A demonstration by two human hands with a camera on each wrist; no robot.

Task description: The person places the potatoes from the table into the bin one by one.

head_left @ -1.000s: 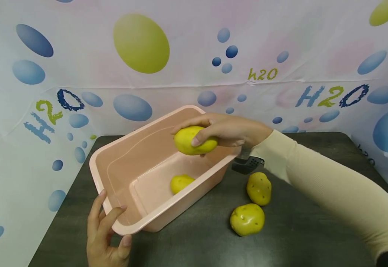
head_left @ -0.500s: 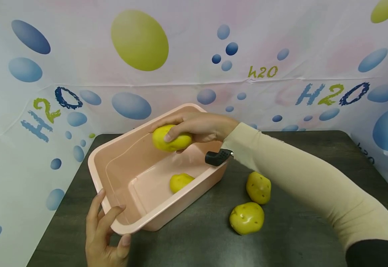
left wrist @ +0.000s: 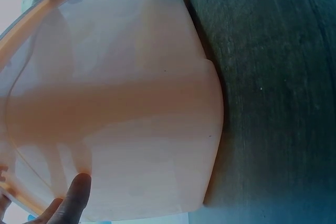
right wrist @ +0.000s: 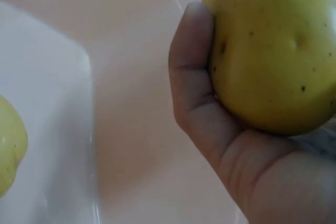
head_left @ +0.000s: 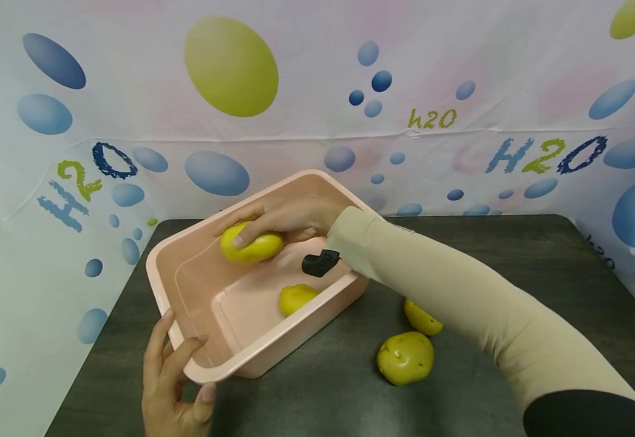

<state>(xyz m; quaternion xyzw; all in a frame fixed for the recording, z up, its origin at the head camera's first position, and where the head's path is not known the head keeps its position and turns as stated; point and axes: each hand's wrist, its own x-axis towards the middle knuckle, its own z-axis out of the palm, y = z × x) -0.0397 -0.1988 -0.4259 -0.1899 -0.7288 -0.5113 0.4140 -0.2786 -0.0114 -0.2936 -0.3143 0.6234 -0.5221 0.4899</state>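
Observation:
A pink plastic tub point(head_left: 186, 291) stands on the dark table point(head_left: 487, 243). My right hand point(head_left: 285, 221) grips a yellow potato point(head_left: 252, 246) inside the tub, above its floor; the right wrist view shows the thumb point(right wrist: 191, 66) curled round this potato point(right wrist: 273, 51). Another potato point(head_left: 295, 297) lies on the tub's floor, and it shows at the left edge of the right wrist view point(right wrist: 10, 145). My left hand point(head_left: 175, 382) holds the tub's near corner, with the thumb point(left wrist: 73, 198) against the outer wall point(left wrist: 131, 119).
Two more potatoes lie on the table right of the tub: one in front point(head_left: 405, 358), one point(head_left: 421, 318) partly hidden by my right sleeve point(head_left: 459, 303). A bubble-patterned sheet point(head_left: 317, 91) walls the back and sides.
My right hand has carried its potato leftward and down, from over the tub's right rim to deep inside the tub. The left hand and the other potatoes have stayed put.

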